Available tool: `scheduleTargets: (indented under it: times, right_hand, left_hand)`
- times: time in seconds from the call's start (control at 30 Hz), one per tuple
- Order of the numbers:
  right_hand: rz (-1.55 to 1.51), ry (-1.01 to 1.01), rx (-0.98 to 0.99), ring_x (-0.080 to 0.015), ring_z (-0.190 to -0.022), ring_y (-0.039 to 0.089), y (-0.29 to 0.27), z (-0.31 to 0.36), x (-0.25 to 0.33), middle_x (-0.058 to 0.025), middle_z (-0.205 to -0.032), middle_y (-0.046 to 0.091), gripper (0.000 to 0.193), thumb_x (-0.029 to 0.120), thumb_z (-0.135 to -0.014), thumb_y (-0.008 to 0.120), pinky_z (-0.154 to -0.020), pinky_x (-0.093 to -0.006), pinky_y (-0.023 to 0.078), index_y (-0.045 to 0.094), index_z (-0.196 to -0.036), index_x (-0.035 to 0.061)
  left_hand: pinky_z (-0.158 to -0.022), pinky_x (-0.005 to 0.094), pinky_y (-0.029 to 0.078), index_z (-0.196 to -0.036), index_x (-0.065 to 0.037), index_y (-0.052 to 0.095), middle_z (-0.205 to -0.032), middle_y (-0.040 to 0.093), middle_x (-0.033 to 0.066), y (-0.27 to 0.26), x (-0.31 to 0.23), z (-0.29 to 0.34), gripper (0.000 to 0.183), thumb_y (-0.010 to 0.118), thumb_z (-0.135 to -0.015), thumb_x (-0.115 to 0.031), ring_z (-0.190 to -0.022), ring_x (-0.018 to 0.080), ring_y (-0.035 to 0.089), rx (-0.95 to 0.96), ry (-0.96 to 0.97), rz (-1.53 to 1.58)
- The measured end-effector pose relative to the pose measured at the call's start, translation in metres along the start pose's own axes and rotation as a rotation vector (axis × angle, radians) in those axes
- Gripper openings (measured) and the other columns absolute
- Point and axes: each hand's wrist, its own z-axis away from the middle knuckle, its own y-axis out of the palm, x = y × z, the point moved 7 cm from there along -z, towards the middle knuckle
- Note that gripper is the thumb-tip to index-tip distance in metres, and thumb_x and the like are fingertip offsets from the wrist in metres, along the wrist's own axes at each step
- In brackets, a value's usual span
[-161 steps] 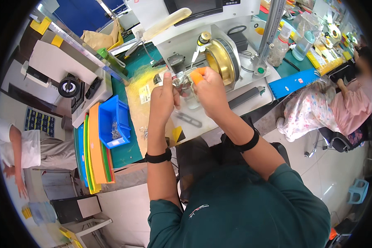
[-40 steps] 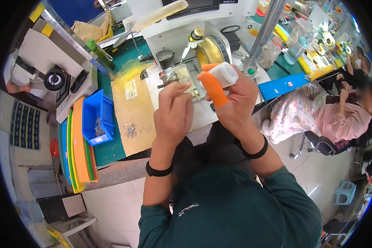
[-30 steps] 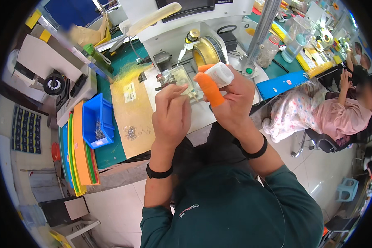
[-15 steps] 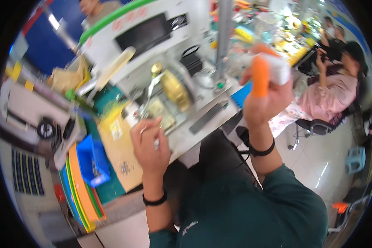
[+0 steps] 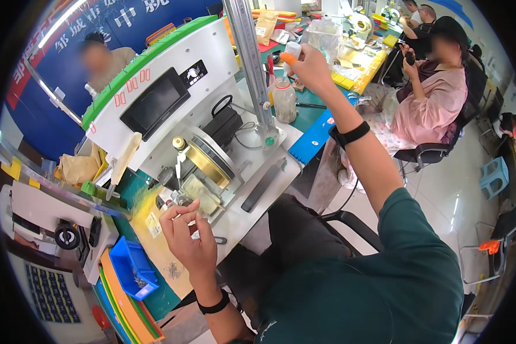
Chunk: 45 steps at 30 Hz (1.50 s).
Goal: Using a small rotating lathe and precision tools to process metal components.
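My right hand (image 5: 312, 70) reaches out over the far right of the bench, closed round a small white bottle (image 5: 293, 49). An orange finger cover (image 5: 288, 58) is on one of its digits. Just below stands a clear jar (image 5: 284, 102) with a reddish rim. My left hand (image 5: 190, 238) is raised with bent fingers beside the machine (image 5: 155, 109). A small pale thing shows at those fingers, too small to name. Close by are the machine's brass-coloured wheel (image 5: 207, 163) and a pale block (image 5: 202, 192) under it.
A blue bin (image 5: 133, 268) of small metal parts is at the left, near a small pile of pins (image 5: 173, 270). A metal column (image 5: 249, 63) rises between the machine and the jar. A blue plate (image 5: 312, 143) juts at the bench edge. A seated person in pink (image 5: 436, 103) is at the right.
My right hand has moved away, up and left in view, with the white bottle, to above the jar. My left hand stays near the machine. The whole view has shifted.
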Motion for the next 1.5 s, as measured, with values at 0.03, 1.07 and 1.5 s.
scheduleTargets:
  times: [0.03,1.07,1.5]
  right_hand:
    - [0.115,-0.058,0.012,-0.0252,-0.066,0.070,0.006,-0.003,-0.003,-0.0153,-0.077,0.071,0.039,0.034,-0.090,0.080,-0.060,-0.0397,0.054,0.064,-0.093,-0.0018]
    - [-0.135,-0.483,0.861,-0.0212,-0.083,0.072,0.052,0.235,0.143,-0.0171,-0.104,0.073,0.039,0.002,-0.082,0.082,-0.069,-0.0304,0.056,0.068,-0.119,-0.0015]
    - [-0.434,-0.401,0.303,-0.0090,-0.078,0.072,0.075,0.229,0.190,-0.0064,-0.096,0.077,0.039,0.005,-0.084,0.088,-0.066,-0.0213,0.055,0.071,-0.118,-0.0017]
  left_hand:
    - [-0.063,0.0258,0.062,-0.094,0.003,0.062,-0.114,0.055,0.0135,0.000,0.000,-0.002,0.008,0.063,-0.091,0.011,-0.109,0.0270,0.073,0.005,-0.006,-0.007]
    - [-0.074,0.0272,0.061,-0.097,-0.001,0.068,-0.122,0.063,0.0137,-0.001,0.015,0.000,0.011,0.071,-0.090,0.007,-0.102,0.0194,0.070,-0.012,-0.003,0.130]
    - [-0.090,0.0376,0.057,-0.094,0.002,0.063,-0.111,0.075,0.0194,-0.001,0.013,0.003,0.008,0.068,-0.089,0.006,-0.103,0.0323,0.073,-0.022,-0.046,0.154]
